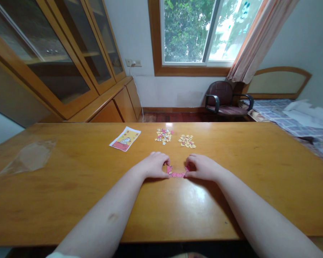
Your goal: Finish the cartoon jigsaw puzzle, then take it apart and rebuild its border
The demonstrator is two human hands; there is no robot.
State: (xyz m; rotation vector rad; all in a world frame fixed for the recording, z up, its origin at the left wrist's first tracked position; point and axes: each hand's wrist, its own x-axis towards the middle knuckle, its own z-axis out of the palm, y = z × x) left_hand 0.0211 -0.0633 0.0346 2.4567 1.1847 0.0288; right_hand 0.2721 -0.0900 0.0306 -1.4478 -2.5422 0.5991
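A strip of joined pink jigsaw puzzle pieces [177, 175] lies on the table in front of me, its two ends turning up away from me. My left hand [156, 165] grips the left end between thumb and fingers. At the right end, my right hand [201, 167] pinches the pieces the same way. Fingers cover part of both ends. Just beyond my hands are two loose heaps: a mixed pink, yellow and white pile of puzzle pieces [164, 135] and a mostly yellow pile of puzzle pieces [187, 141].
A printed picture sheet [125, 139] with a yellow and pink design lies left of the heaps. A clear plastic bag [29, 156] rests at the left of the wooden table [83, 200]. Beyond the table stand a glass-door cabinet [97, 86], an armchair [223, 95] and a bed [282, 111].
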